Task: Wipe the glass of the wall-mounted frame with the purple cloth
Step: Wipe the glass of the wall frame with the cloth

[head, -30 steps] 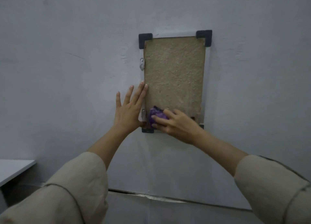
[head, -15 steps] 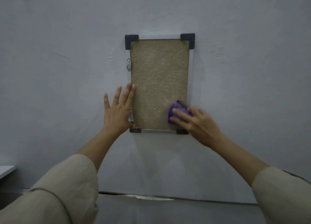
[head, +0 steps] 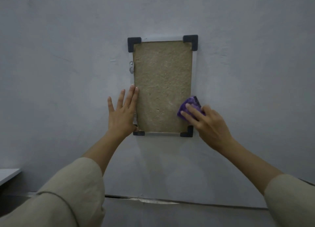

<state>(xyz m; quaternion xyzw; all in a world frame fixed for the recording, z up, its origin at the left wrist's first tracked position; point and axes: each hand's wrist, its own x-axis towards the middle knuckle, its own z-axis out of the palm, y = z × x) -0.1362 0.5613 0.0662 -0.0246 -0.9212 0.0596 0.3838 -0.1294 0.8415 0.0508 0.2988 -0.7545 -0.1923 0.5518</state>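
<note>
Matte grey wall [head: 68,73]; upright frame [head: 162,38], black corner caps, coarse tan panel. Left hand [head: 121,113] flat, fingers spread, at its 8 o'clock edge. Right hand [head: 207,124] presses the crumpled purple cloth [head: 190,104] at 4 o'clock.

The right hand [head: 207,124] has slid the purple cloth [head: 190,107] from the frame's lower-left corner to its right edge.

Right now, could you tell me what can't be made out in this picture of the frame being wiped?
Head view:
- Most of the purple cloth: covered by the right hand.
- The frame's lower left edge: behind the left hand.
- Glass: no glare or streaks visible, so its cleanliness can't be judged.
- White surface: cut off by the left edge.
</note>
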